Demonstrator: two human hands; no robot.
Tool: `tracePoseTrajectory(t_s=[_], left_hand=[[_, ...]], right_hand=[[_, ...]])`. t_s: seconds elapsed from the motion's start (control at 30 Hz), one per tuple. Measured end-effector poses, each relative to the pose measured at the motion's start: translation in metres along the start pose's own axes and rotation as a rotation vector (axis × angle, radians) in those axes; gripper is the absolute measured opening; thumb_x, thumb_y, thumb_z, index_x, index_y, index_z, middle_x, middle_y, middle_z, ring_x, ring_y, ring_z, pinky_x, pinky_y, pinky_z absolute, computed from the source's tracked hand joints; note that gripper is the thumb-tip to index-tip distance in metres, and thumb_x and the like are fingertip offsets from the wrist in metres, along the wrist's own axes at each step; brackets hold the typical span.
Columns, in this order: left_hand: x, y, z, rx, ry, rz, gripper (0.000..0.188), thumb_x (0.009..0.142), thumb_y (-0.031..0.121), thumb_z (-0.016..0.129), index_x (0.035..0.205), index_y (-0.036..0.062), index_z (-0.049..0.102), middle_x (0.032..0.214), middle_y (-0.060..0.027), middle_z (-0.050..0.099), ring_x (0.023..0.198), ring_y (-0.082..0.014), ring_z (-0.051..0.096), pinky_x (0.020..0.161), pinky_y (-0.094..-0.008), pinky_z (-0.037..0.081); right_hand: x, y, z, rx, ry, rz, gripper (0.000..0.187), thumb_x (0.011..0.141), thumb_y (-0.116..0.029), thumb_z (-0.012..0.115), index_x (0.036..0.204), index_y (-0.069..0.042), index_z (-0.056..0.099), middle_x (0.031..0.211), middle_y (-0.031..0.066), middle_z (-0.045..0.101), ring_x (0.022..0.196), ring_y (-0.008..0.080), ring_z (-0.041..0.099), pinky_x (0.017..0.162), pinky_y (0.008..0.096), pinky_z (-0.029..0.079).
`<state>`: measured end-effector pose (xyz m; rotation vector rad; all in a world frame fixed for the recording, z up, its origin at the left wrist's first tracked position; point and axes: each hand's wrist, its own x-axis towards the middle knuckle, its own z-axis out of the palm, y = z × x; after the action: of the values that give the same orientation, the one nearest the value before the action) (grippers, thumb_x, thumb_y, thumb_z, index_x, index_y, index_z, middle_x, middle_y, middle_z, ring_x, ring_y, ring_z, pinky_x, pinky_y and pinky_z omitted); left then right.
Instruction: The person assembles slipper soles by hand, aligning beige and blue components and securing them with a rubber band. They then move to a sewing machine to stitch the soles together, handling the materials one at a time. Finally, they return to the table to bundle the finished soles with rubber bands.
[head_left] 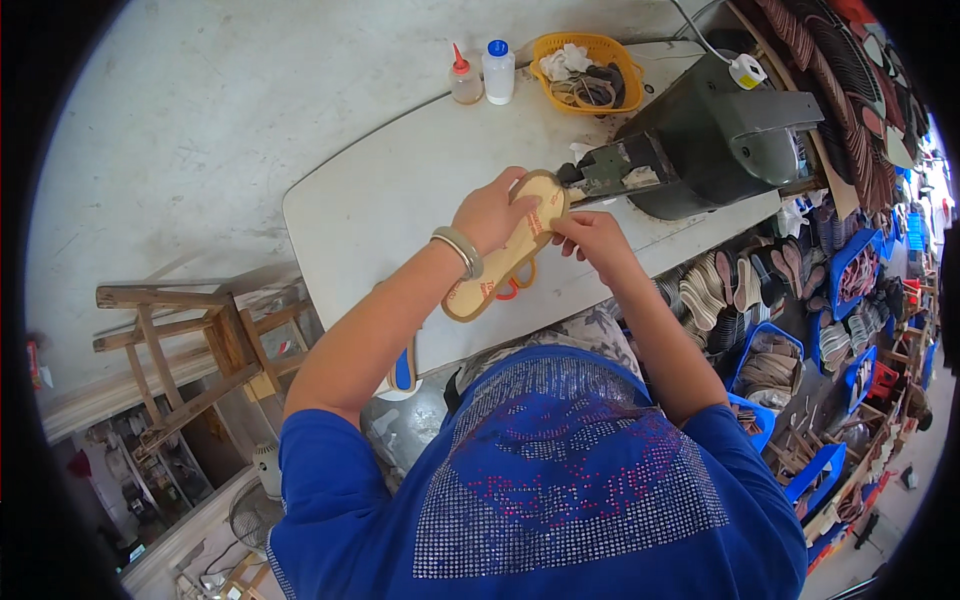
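A tan shoe insole (490,275) with red print and a brown bound edge lies slantwise over the white table (350,220). My left hand (487,212) is closed around its upper left side, the thumb lying across its face. At the insole's upper right edge, my right hand (597,240) is closed in a pinch; the small part between its fingertips is hard to make out. The insole's upper end touches or nearly touches the narrow arm of a dark green machine (690,140). Partly hidden under the insole are orange and red looped handles (527,275).
A red-tipped bottle (465,82), a blue-capped bottle (498,75) and a yellow basket (625,65) of scraps stand at the far edge. A blue-faced sole (403,370) sits near my left arm. Wooden stools (165,300) are left; blue crates (770,360) with shoe parts are right.
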<state>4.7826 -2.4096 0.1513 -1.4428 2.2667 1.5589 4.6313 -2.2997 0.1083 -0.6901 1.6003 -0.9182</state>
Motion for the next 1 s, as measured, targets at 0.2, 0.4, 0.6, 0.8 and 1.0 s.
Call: tracePoseTrajectory(t_s=[0.2,0.4,0.6,0.8,1.0], left_hand=[[-0.001,-0.011,0.016,0.074,0.162,0.125,0.049,0.089,0.034,0.055,0.13,0.0103,0.043,0.088,-0.0191,0.067,0.076,-0.0306,0.066,0.07,-0.0381,0.051],[-0.005,-0.007,0.025,0.032,0.185,0.054,0.056,0.088,0.038,0.055,0.13,0.0029,0.041,0.087,-0.0202,0.066,0.077,-0.0319,0.066,0.069,-0.0391,0.051],[-0.002,-0.01,0.024,0.082,0.313,0.118,0.055,0.088,0.041,0.052,0.124,0.0013,0.043,0.085,-0.0212,0.066,0.075,-0.0334,0.066,0.066,-0.0392,0.051],[0.003,-0.01,0.022,0.081,0.368,0.08,0.055,0.087,0.041,0.054,0.119,-0.0024,0.044,0.087,-0.0214,0.066,0.078,-0.0337,0.066,0.068,-0.0389,0.051],[0.006,-0.009,0.022,0.027,0.407,0.031,0.055,0.086,0.04,0.056,0.116,-0.0038,0.043,0.085,-0.0209,0.066,0.077,-0.0327,0.066,0.067,-0.0386,0.051]], right_hand=[[-0.009,0.006,-0.006,0.237,-0.043,-0.025,0.026,0.085,-0.026,0.06,0.088,-0.001,0.067,0.078,0.0029,0.065,0.07,0.0099,0.059,0.064,0.0239,0.046],[-0.045,0.035,0.025,0.372,-0.117,-0.021,0.03,0.09,-0.021,0.059,0.111,0.0,0.059,0.092,0.0028,0.064,0.078,0.0096,0.06,0.07,0.0259,0.048],[-0.041,0.03,0.024,0.375,-0.054,-0.031,0.026,0.092,-0.016,0.055,0.113,0.0,0.057,0.092,0.0028,0.063,0.078,0.0081,0.059,0.068,0.0237,0.048],[-0.035,0.026,0.022,0.485,-0.015,-0.03,0.024,0.092,-0.016,0.055,0.109,0.001,0.058,0.088,0.0022,0.063,0.073,0.0068,0.058,0.064,0.022,0.047],[-0.029,0.022,0.016,0.486,0.013,-0.049,0.023,0.092,-0.015,0.056,0.106,0.002,0.06,0.083,0.0015,0.063,0.067,0.0063,0.059,0.06,0.0212,0.048]])
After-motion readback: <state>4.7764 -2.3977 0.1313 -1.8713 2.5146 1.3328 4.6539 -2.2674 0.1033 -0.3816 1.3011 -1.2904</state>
